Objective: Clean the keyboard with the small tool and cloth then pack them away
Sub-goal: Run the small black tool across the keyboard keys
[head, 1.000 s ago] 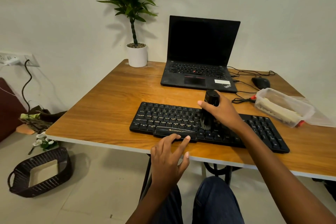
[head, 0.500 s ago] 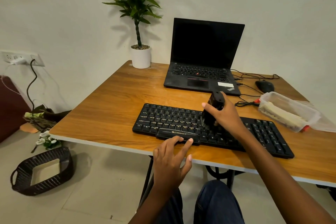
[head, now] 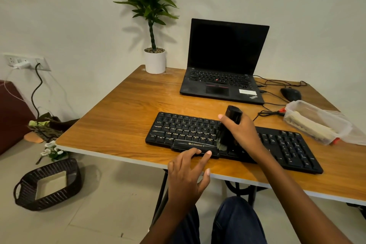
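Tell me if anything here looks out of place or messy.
Nothing on the table looks wrong. On the floor at left, white flowers lie loose beside a pile of odds and ends, near the dark basket.

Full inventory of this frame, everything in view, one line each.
keyboard: 1, black, table's near edge
brush: 1, black with pale bristles, bristles down on keyboard
laptop: 1, black, open, rear of table
mouse: 1, black, right of laptop
cables: several, black, right of laptop
container: 1, clear plastic, pale contents, table's right side
potted plant: 1, green in white pot, table's rear-left corner
table: 1, wooden
basket: 1, dark woven, floor left
left hand: 1, fingers touching keyboard's front edge
right hand: 1, gripping brush
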Motion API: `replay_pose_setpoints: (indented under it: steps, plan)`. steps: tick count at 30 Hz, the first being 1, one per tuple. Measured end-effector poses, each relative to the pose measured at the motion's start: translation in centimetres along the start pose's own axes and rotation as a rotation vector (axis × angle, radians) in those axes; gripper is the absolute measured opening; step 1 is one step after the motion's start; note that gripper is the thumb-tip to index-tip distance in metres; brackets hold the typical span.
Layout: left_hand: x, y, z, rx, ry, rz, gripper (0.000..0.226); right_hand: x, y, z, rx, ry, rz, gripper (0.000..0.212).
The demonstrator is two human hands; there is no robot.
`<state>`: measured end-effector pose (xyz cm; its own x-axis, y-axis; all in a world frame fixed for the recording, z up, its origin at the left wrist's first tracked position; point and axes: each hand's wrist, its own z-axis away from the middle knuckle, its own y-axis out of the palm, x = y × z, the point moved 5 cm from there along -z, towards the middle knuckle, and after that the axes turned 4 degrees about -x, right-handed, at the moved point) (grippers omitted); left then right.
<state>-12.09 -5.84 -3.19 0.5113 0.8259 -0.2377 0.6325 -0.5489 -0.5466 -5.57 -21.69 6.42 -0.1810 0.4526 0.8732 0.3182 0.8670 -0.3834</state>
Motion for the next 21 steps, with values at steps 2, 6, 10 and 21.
replay_pose_setpoints:
  steps: [2, 6, 10, 21]
  plan:
    - [0.0, 0.0, 0.0, 0.0, -0.001, -0.002, 0.041, 0.1, 0.2, 0.1, 0.061, 0.026, 0.0, 0.018]
    - [0.0, -0.1, 0.0, -0.007, -0.002, 0.007, 0.041, 0.3, -0.1, 0.0, -0.001, -0.009, -0.003, 0.016]
    - [0.0, 0.0, 0.0, 0.0, -0.005, 0.002, 0.041, 0.1, 0.5, 0.0, 0.127, 0.028, -0.011, 0.016]
    - [-0.1, -0.2, -0.1, -0.024, 0.007, 0.02, 0.041, 0.5, 0.7, -0.2, 0.129, 0.022, -0.017, 0.015]
